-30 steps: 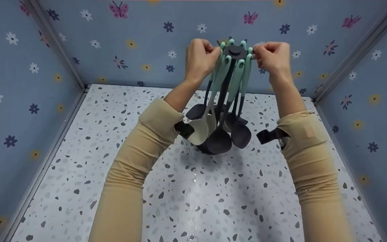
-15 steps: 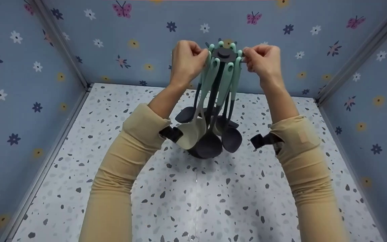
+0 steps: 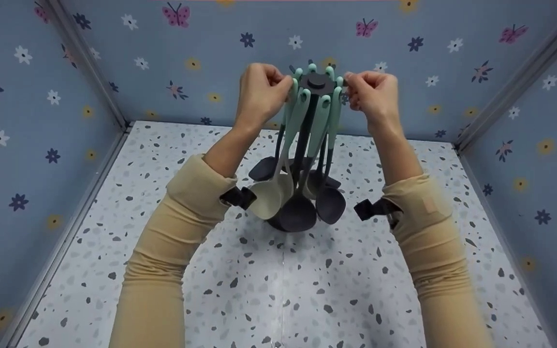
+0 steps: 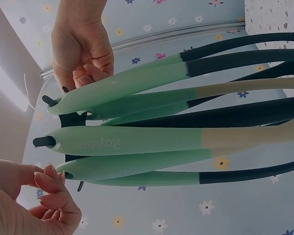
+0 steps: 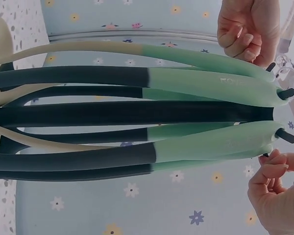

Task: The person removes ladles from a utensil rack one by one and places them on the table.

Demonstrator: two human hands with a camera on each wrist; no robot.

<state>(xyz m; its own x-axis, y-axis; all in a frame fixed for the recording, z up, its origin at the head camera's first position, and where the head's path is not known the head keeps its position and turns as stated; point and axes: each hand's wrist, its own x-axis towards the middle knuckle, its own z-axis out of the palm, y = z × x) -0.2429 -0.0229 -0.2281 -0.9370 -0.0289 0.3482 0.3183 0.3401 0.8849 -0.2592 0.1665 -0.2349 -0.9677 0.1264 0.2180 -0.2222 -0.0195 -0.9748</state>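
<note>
A dark utensil stand (image 3: 316,83) has several kitchen utensils hanging by mint-green handles from hooks around its top. In front hang a cream spoon (image 3: 265,200), a dark ladle (image 3: 298,212) and a dark spoon (image 3: 330,205). My left hand (image 3: 261,94) pinches the stand's top rim at a hook, beside a handle end (image 4: 71,174). On the opposite side, my right hand (image 3: 375,96) pinches another hook between thumb and forefinger. Most of the stand's base is hidden behind the ladle.
Beneath the stand spreads a white speckled tabletop (image 3: 240,290). A blue flowered panel (image 3: 220,63) closes off the back, and similar panels (image 3: 17,121) rise at both sides. Black wrist mounts (image 3: 237,197) project from both sleeves.
Both hands and the utensil stand have moved left and a little toward me, with the utensils still hanging. Each hand keeps its pinch at the top; movement in the last half second is slight.
</note>
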